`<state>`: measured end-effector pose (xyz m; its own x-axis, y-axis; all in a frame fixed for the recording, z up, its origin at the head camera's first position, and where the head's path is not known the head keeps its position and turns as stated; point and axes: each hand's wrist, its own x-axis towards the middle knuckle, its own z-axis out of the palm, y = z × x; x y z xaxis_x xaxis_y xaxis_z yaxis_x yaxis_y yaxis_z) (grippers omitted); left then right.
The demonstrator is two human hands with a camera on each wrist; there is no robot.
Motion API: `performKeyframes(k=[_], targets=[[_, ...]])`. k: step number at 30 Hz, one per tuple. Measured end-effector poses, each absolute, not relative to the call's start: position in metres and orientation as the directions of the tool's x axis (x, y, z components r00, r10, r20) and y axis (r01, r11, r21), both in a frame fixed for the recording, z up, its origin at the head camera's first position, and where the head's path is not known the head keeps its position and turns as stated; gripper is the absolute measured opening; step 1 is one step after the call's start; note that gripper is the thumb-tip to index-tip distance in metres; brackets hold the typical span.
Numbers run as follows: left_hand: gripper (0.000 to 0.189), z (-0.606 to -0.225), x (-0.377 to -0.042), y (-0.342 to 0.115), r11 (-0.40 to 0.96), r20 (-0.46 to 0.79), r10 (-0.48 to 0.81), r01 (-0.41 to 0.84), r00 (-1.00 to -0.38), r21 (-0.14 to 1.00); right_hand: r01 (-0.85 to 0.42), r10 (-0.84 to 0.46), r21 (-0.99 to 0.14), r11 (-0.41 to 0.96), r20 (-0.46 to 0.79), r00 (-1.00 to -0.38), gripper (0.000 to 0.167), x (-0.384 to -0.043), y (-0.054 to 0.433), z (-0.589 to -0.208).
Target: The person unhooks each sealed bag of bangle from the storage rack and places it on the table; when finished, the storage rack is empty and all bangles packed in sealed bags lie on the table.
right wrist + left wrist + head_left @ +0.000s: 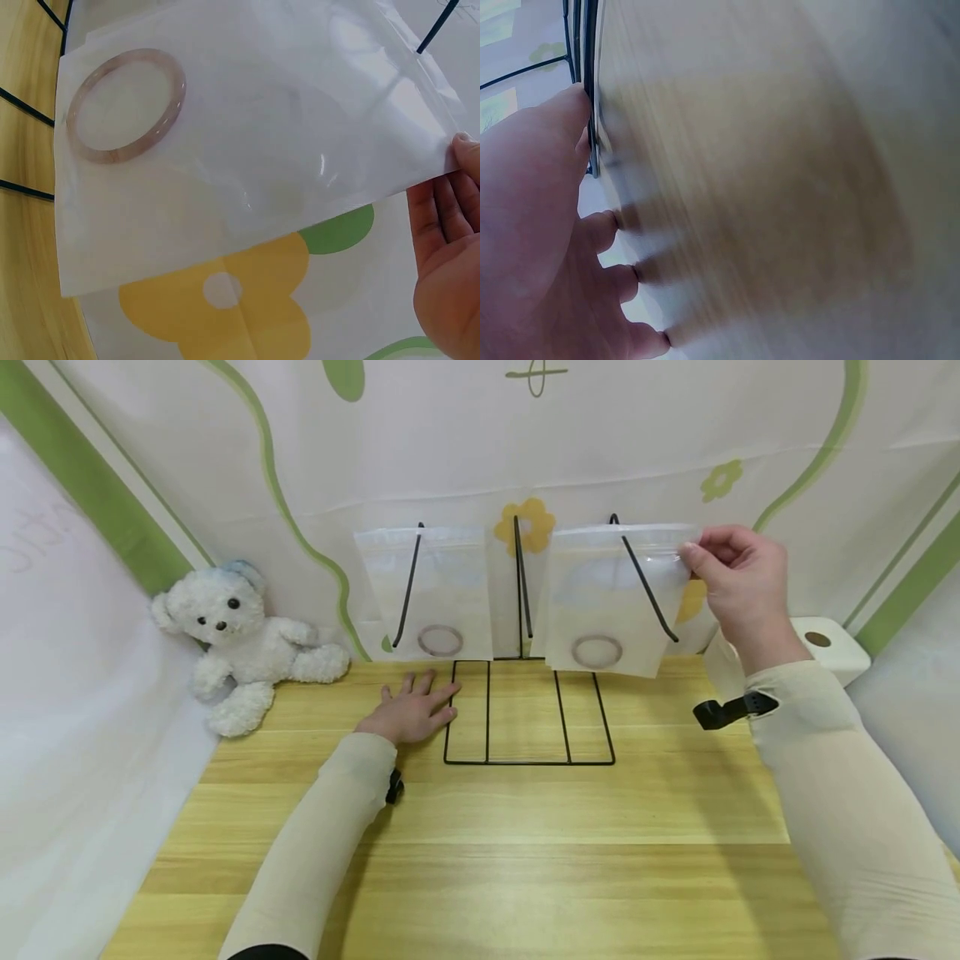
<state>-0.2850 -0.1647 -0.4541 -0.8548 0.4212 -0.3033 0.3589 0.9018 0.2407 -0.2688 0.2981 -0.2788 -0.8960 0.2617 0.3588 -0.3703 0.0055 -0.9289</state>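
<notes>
A clear bag (585,589) hangs on the right prong (649,589) of the black wire rack (528,763). Its zip edge is uppermost and runs roughly level across the rack's right side; its long axis runs down from that edge to the bottom, the lower end leaning slightly toward the rack's middle. The bag's broad face is turned to the person, and a pinkish ring (178,86) lies flat against it near the lower end.

The right hand (742,581), on the rack's right, pinches the bag's upper outer corner, thumb in front and fingers behind. The left hand (408,714) is spread low on the wooden table (562,877) at the rack's left, thumb and forefinger touching its base wire.

A second bag (442,585) hangs on the rack's left prong (408,585), also zip edge up, with another ring (440,654) low in it. A white teddy bear (255,647) sits well to the rack's left; a white box (840,652) stands to its right, behind the right wrist.
</notes>
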Motion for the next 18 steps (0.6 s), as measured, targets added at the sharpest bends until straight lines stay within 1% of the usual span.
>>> performKeyframes(k=[6, 11, 18], targets=[[0.068, -0.4438, -0.2786, -0.1617, 0.896, -0.314, 0.431, 0.362, -0.846, 0.256, -0.42, 0.287, -0.908, -0.01, 0.4, -0.871, 0.01, -0.268, 0.2965, -0.2819], [0.068, -0.4509, -0.2813, -0.163, 0.897, -0.302, 0.426, 0.354, -0.853, 0.266, -0.445, 0.288, -0.894, -0.049, 0.413, -0.864, 0.01, -0.2654, 0.2966, -0.2832], [0.067, -0.4483, -0.2812, -0.1614, 0.898, -0.312, 0.427, 0.356, -0.849, 0.259, -0.506, 0.301, -0.854, -0.121, 0.455, -0.838, 0.011, -0.2614, 0.2961, -0.2852]])
